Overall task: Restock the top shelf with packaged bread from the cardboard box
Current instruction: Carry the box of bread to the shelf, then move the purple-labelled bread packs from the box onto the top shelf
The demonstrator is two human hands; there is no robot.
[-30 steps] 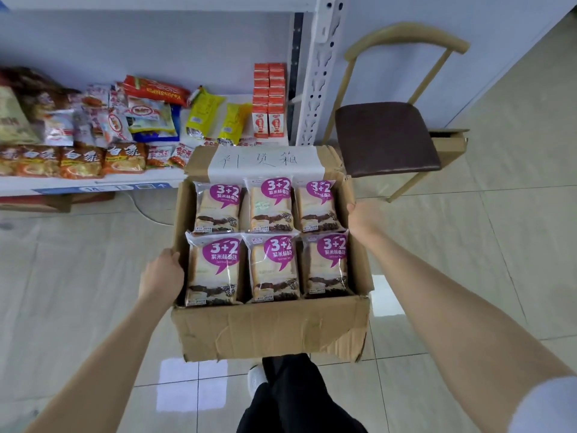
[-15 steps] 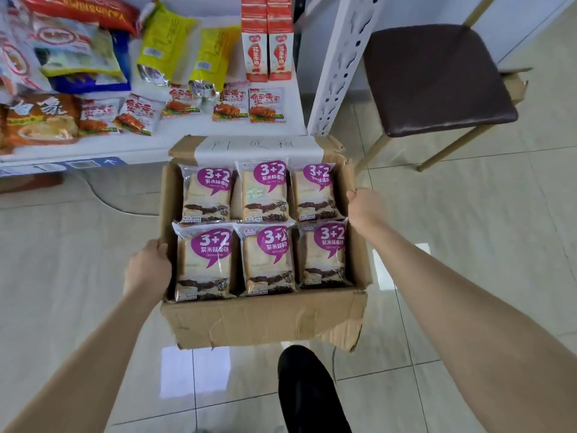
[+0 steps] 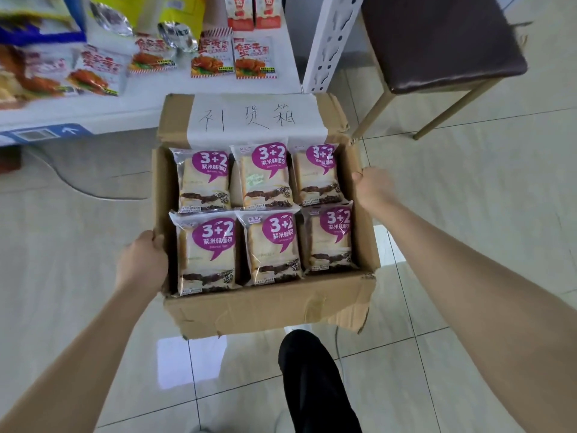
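Head camera, straight down: six packs of packaged bread (image 3: 271,248) lie flat in two rows of three, filling the open cardboard box (image 3: 268,310). Who's got it?

Both hands. The left hand (image 3: 142,264) curls over the left wall near the front corner. The right hand (image 3: 373,190) grips the right wall further back. It looks carried, clear of the tiled floor (image 3: 468,245), with a dark trouser leg (image 3: 312,376) below.

And the target?

Not in shot. There's only a lower shelf (image 3: 140,103) of snack packets (image 3: 212,57) just past the box's labelled flap (image 3: 253,118), and a chair (image 3: 437,42) off right. My call: set it down level, close to that shelf, because those side walls are creased and torn and a tilt would slide the packs. Then lift one at a time.
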